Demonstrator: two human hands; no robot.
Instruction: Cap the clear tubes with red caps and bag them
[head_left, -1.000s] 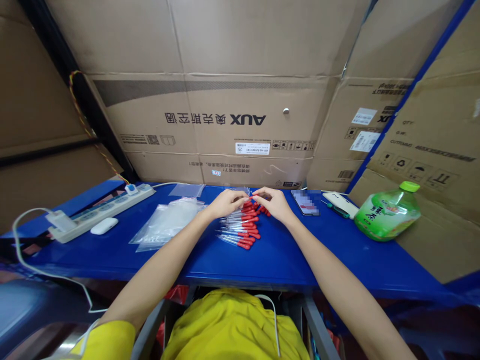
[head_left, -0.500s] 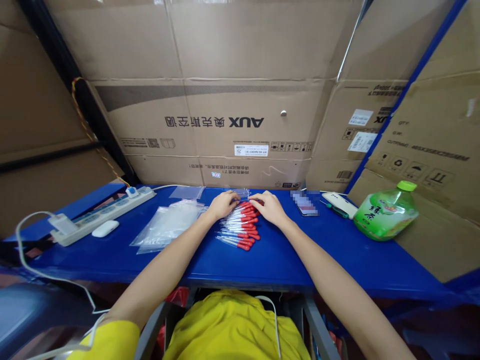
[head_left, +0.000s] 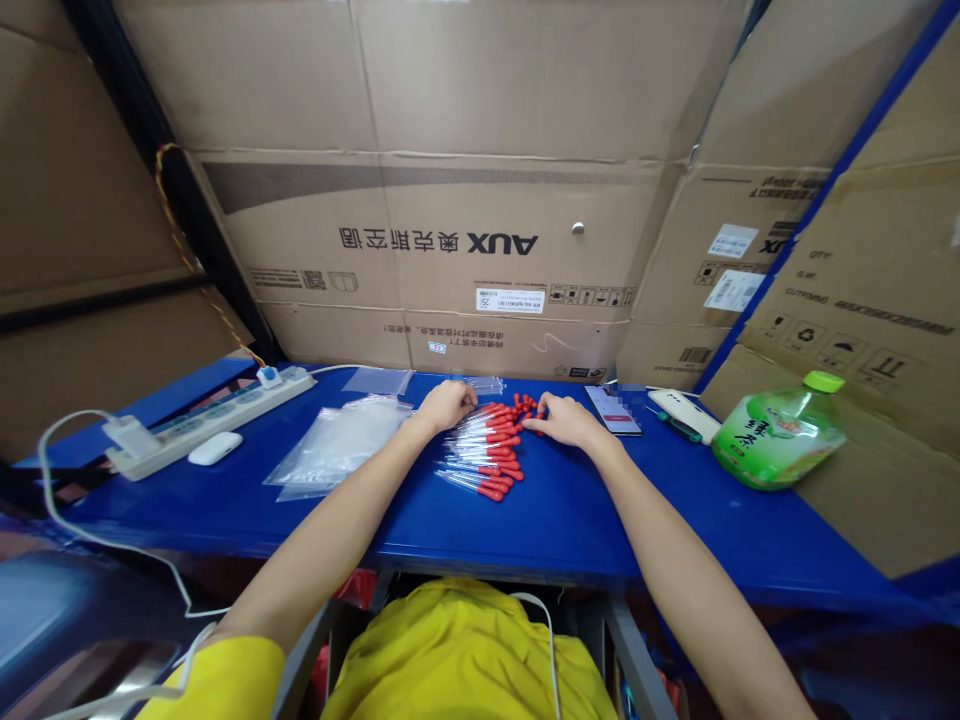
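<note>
Several droppers with clear tubes and red rubber bulbs (head_left: 491, 455) lie in a fanned row on the blue table, bulbs to the right. Past the row's far left end, my left hand (head_left: 448, 405) is closed with curled fingers, and what they hold is hidden. Loose clear tubes (head_left: 489, 385) lie just beyond it. To the right of the row, my right hand (head_left: 568, 420) has its thumb and fingertips closed at a small heap of loose red bulbs (head_left: 525, 402). A red bulb shows at its fingertips.
Clear plastic bags (head_left: 341, 445) lie left of the droppers. A power strip (head_left: 217, 425) and a white case (head_left: 215, 448) are farther left. On the right are a phone (head_left: 615, 408), a white and green tool (head_left: 684, 415) and a green bottle (head_left: 776, 435). Cardboard (head_left: 450, 100) walls the back.
My right hand has moved right, away from my left hand, to the loose red bulbs, which now show. My left hand stays at the clear tubes. The view has shifted slightly.
</note>
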